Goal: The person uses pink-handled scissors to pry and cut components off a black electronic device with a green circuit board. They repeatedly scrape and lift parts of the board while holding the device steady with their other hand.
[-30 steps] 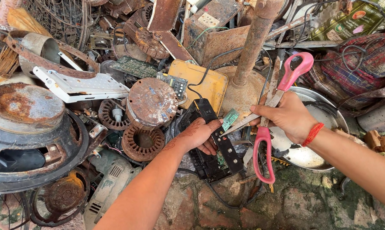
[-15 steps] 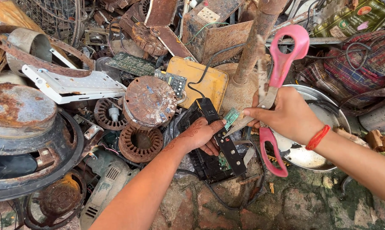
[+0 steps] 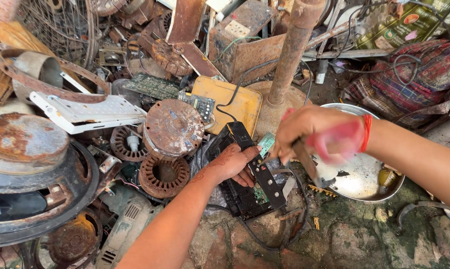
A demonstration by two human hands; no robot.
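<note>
at the far left lies a big rusty speaker (image 3: 20, 169) with a round dome on its dark frame, and above it a white perforated metal bracket (image 3: 88, 110) rests on the scrap pile. a little more to the right there is a rusty round motor cover (image 3: 173, 127), and below it a rusty wound stator ring (image 3: 163, 175). behind them lies a yellow plastic plate (image 3: 225, 102) with a black cable over it. in the middle, the left hand (image 3: 237, 162) lies on a black electronic casing (image 3: 250, 184) that sits on the ground among the scrap; its fingers are curled around the edge of the casing and press it down. a small green circuit board (image 3: 266, 144) sticks out of the casing, between both hands. behind stands a rusty pipe (image 3: 292, 52) on a round base. the right hand (image 3: 309, 132), with a red band on the wrist, is closed around the pink handles of a pair of scissors (image 3: 329, 144), which are blurred; the blade points down near the casing. at the right, a dented metal bowl (image 3: 384, 189) lies just beside this hand, and behind it a checked cloth (image 3: 424, 79).
</note>
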